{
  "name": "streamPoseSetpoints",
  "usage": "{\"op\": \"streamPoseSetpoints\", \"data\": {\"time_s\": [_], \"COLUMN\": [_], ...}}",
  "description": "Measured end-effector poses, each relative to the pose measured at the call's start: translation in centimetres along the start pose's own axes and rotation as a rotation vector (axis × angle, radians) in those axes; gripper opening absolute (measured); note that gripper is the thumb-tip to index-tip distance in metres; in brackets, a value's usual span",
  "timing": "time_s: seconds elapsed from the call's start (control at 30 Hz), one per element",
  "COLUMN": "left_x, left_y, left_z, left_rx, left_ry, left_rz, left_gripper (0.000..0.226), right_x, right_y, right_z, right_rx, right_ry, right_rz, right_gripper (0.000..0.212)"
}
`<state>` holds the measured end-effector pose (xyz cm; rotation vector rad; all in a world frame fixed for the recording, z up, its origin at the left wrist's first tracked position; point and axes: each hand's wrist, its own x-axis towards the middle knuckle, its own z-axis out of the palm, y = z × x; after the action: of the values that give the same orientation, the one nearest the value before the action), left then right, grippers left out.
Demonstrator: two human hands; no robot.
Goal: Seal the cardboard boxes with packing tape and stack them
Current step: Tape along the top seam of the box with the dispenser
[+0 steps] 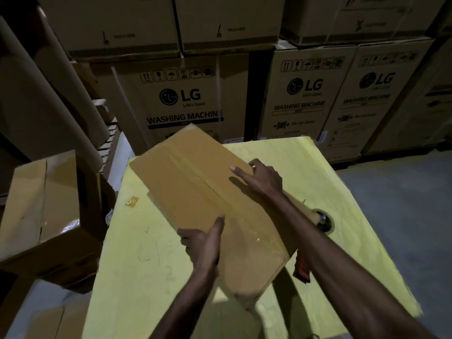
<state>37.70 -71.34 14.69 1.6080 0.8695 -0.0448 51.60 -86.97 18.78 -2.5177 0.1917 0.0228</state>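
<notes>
Box [195, 192], seam already taped, lies askew on the yellow surface [146, 253], its near corner seemingly raised. Your left hand [203, 244] clamps the near edge, thumb on top. Your right hand [264, 182] hooks the far edge, forefinger flat on the lid (opposed grips suit lifting or turning). The tape roll [324, 221] sits behind your right forearm. Other boxes [49, 204] stand at left, probably the stack.

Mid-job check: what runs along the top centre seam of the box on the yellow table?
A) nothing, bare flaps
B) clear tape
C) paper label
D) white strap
B: a glossy strip of clear tape lies along the seam of the box.
</notes>
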Motion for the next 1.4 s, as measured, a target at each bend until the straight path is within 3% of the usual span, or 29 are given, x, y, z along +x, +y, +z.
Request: {"op": "streamPoseSetpoints", "data": {"time_s": [0.13, 0.27, 0.33, 0.43, 0.57, 0.63, 0.7, 0.8, 0.83, 0.9, 1.0, 1.07, 1.17, 1.27, 1.4], "left_x": [-1.3, -1.4, -1.3, -1.9, -3.1, -3.1, -2.9, -0.1, 1.0, 3.5, 8.4, 12.2, 16.3, 17.1, 16.4], "left_y": [1.4, 2.1, 1.2, -0.3, 0.9, 2.3, 3.6, 3.6, 3.3, 2.7, 2.2, 2.2, 1.5, 0.6, -0.3], "left_z": [1.5, 1.3, 1.2, 1.8, 3.8, 3.9, 2.5, -1.5, -3.3, -7.0, -13.0, -16.7, -19.1, -18.8, -17.8], "left_rx": [-0.105, -0.092, -0.138, -0.267, -0.313, -0.263, -0.171, -0.088, -0.063, -0.013, 0.222, 0.447, 0.583, 0.548, 0.496], "left_ry": [-0.043, 0.003, 0.018, -0.112, -0.279, -0.372, -0.405, -0.351, -0.285, -0.048, 0.398, 0.540, 0.423, 0.298, 0.377], "left_rz": [0.003, 0.001, -0.080, -0.139, -0.165, -0.155, -0.144, -0.070, 0.022, 0.231, 0.403, 0.367, 0.225, 0.194, 0.241], "left_gripper": [0.153, 0.137, 0.143, 0.162, 0.156, 0.164, 0.143, 0.051, 0.031, 0.020, 0.022, 0.054, 0.089, 0.097, 0.097], "right_x": [3.9, 6.0, 6.4, 7.5, 10.5, 11.9, 12.7, 12.4, 11.8, 9.7, 4.5, 0.4, -3.1, -3.4, -3.4], "right_y": [-0.6, -2.4, -4.1, -6.3, -7.3, -6.9, -6.2, -5.4, -5.3, -4.8, -3.6, -2.4, -0.2, 1.6, 1.8], "right_z": [0.6, 1.9, 2.7, 3.8, 5.0, 5.6, 6.1, 6.7, 6.6, 6.1, 4.8, 4.3, 5.0, 5.8, 5.0], "right_rx": [-0.110, -0.170, -0.209, -0.258, -0.312, -0.391, -0.440, -0.448, -0.447, -0.409, -0.282, -0.276, -0.445, -0.557, -0.512], "right_ry": [-0.074, -0.098, -0.108, -0.183, -0.262, -0.285, -0.304, -0.302, -0.310, -0.302, -0.344, -0.417, -0.417, -0.332, -0.294], "right_rz": [-0.118, -0.232, -0.350, -0.514, -0.581, -0.606, -0.608, -0.591, -0.579, -0.563, -0.609, -0.671, -0.780, -0.800, -0.780], "right_gripper": [0.093, 0.084, 0.081, 0.084, 0.095, 0.097, 0.100, 0.097, 0.096, 0.096, 0.103, 0.108, 0.111, 0.103, 0.095]}}
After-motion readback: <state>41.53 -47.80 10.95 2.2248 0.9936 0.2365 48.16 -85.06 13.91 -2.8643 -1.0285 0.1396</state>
